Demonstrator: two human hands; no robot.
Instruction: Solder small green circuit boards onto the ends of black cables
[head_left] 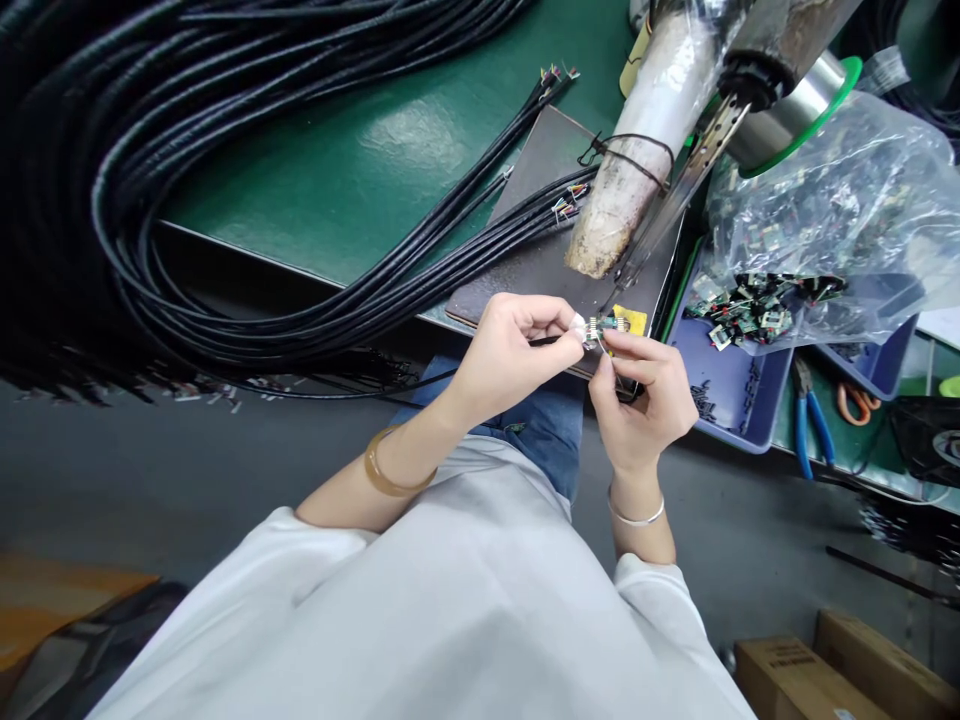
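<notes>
My left hand (517, 345) is pinched at the stripped end of a black cable, close to a small green circuit board (611, 324) with metal contacts. On the other side, my right hand (637, 395) closes thumb and fingers at the board's lower edge, where a thin wire (604, 347) shows. Just above the fingertips ends the tip of a soldering iron (634, 255), clamped pointing down. Behind the board lies a yellow sponge (631, 319). Exactly which finger touches which part is too small to tell.
Bundled black cables (300, 260) cover the left bench. A white fume pipe (630, 150) and a solder spool (795, 110) stand above. At right are a purple tray (772, 400), a plastic bag (847, 200) of boards, blue-handled pliers (811, 420) and orange scissors (855, 403).
</notes>
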